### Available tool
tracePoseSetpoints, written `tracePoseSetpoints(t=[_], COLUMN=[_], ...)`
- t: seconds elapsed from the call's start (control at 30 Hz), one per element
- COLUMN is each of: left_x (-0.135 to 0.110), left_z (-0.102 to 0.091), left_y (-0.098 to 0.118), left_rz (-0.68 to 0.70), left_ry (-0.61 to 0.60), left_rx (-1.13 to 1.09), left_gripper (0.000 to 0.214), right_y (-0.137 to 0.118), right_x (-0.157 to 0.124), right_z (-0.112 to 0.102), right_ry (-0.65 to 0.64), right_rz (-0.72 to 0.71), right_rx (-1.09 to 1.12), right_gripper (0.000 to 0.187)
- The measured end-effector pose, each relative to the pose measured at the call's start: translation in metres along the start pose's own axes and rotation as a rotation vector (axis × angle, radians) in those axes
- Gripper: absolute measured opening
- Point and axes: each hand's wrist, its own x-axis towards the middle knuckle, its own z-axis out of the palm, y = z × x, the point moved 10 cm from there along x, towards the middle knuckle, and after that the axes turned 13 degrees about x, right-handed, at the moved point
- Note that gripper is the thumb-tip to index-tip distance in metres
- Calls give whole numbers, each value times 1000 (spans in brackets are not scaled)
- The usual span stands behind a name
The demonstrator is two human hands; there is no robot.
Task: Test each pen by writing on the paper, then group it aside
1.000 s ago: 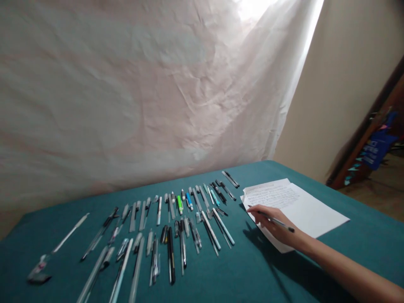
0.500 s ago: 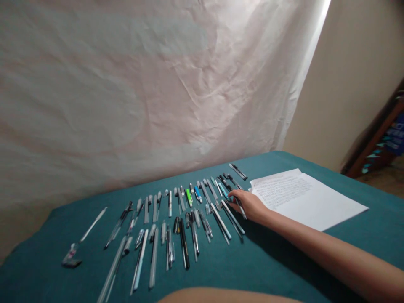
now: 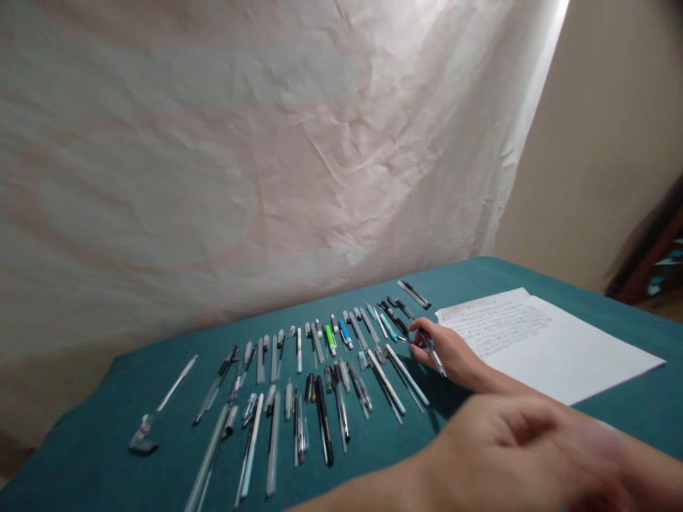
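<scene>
My right hand [image 3: 448, 352] is above the cloth at the right end of the pen rows, its fingers closed around a clear-barrelled pen [image 3: 435, 354]. The pen slants down toward me. Close to its fingertips lie a teal pen [image 3: 388, 326] and a pale pen [image 3: 403, 370]. My left hand [image 3: 523, 441] is large and blurred in the foreground, crossing in front of my right forearm. Its fingers are hidden or smeared, so what it holds cannot be made out.
Disassembled pens, caps and refills lie in two rows on the green cloth [image 3: 480, 277], including a green piece [image 3: 330, 340] and a black pen [image 3: 323, 419]. Handwritten paper sheets [image 3: 592, 348] lie at right. A correction-tape-like piece [image 3: 143, 435] lies at far left, before a hanging sheet [image 3: 320, 142].
My left hand has risen into view from the bottom edge and moved right across my right forearm. My right hand still grips the pen, lifted slightly. The view has shifted a little left.
</scene>
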Motion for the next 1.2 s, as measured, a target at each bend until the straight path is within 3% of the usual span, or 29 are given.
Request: tracePoseSetpoints(t=[0.03,0.1,0.23,0.33,0.57,0.8,1.03,1.2], left_x=[2,6,15,17,16,9,16,16], left_z=[-7,-50,-122,-147,-141,-146,-162,-167], left_y=[10,23,10,0,13,15,10,8], left_rz=[41,157,241,278,363,332,370,383], left_ry=[15,267,558,629,557,622,621,628], left_rx=[1,-76,-108,-44,66,152,-73,-164], left_gripper=[35,30,24,24,32,29,30,29], right_y=[-2,-7,-25,-37,-51,-62,-68,-89], right_x=[1,3,1,-4,-18,-25,-30,-42], right_z=[-6,-18,-32,-30,-13,-5,-8,-6], right_ry=[33,104,206,229,176,109,89,41], right_rz=[-8,-25,-81,-139,-239,-295,-366,-521], right_rx=[49,138,282,332,295,251,257,127], right_gripper=[24,24,24,24,16,11,29,32])
